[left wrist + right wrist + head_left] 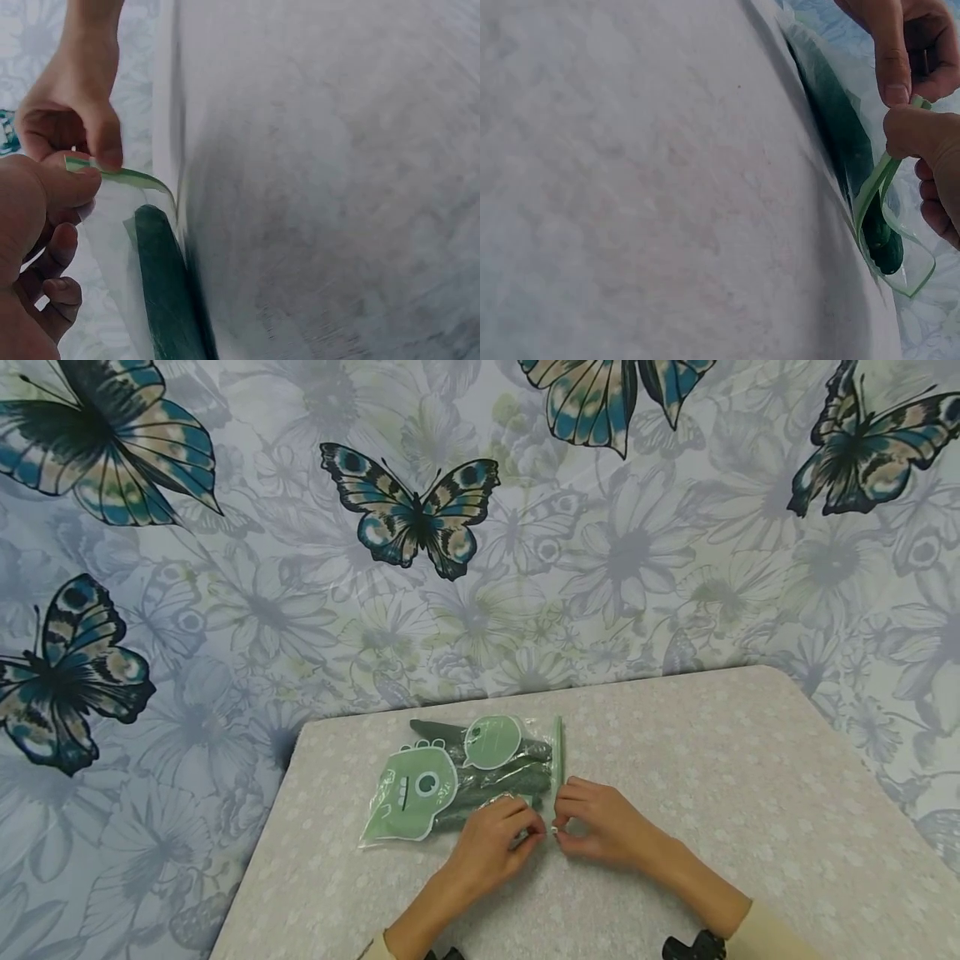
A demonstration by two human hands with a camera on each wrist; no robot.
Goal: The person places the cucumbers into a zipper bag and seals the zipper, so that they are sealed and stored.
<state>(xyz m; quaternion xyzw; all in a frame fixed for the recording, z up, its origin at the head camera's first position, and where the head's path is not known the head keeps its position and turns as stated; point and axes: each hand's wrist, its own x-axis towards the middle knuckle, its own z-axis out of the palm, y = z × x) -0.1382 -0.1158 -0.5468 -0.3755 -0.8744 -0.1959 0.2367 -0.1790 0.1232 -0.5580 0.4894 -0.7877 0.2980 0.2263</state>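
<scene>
A clear zip bag (pixel 420 785) with a green cartoon print lies on the table. Long dark green cucumbers (pixel 169 285) show through its plastic. Its green zip strip (pixel 874 184) runs along the right-hand edge. My left hand (pixel 491 839) pinches the near end of the strip between thumb and forefinger. Just beside it, my right hand (pixel 611 822) pinches the same strip, fingertips almost touching the left ones. In the right wrist view the two sides of the bag's mouth stand apart beyond the fingers, with a cucumber end between them.
A pale flowered cloth covers the table (pixel 712 760). Behind the table's far edge hangs a butterfly-patterned sheet (pixel 525 610). Dark wrist cameras (pixel 693 945) sit at the cuffs of the beige sleeves (pixel 768 935).
</scene>
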